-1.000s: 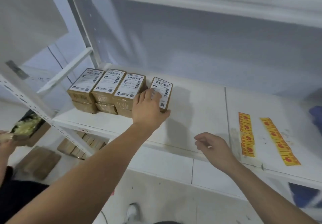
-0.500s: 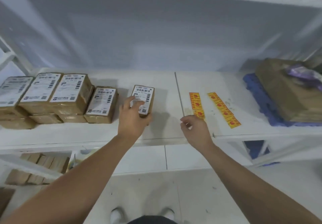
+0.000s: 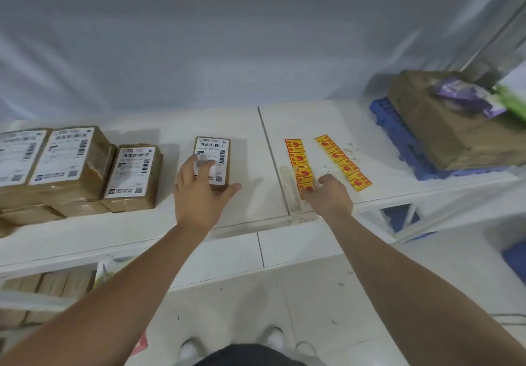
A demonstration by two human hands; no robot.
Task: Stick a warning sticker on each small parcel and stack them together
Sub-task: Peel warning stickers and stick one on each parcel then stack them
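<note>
A small brown parcel (image 3: 214,155) with a white barcode label lies flat on the white shelf (image 3: 250,212). My left hand (image 3: 199,192) rests on its near end, fingers on the label and thumb at its right side. Two strips of yellow-and-red warning stickers lie to the right: a left strip (image 3: 297,156) and a slanted right strip (image 3: 343,162). My right hand (image 3: 330,193) reaches onto the near end of the left strip, fingertips touching the last sticker. More labelled parcels stand stacked at the left (image 3: 71,163), with a single one (image 3: 133,176) beside them.
A large brown box (image 3: 452,126) with purple and green packets on top sits on a blue plastic pallet (image 3: 398,132) at the right. Brown boxes (image 3: 48,283) lie on a lower level at the left. A seam (image 3: 270,152) divides the shelf boards.
My left hand has slid one parcel to the right, away from the stacks. My right hand has moved forward onto the near end of the left sticker strip. The view has swung rightward.
</note>
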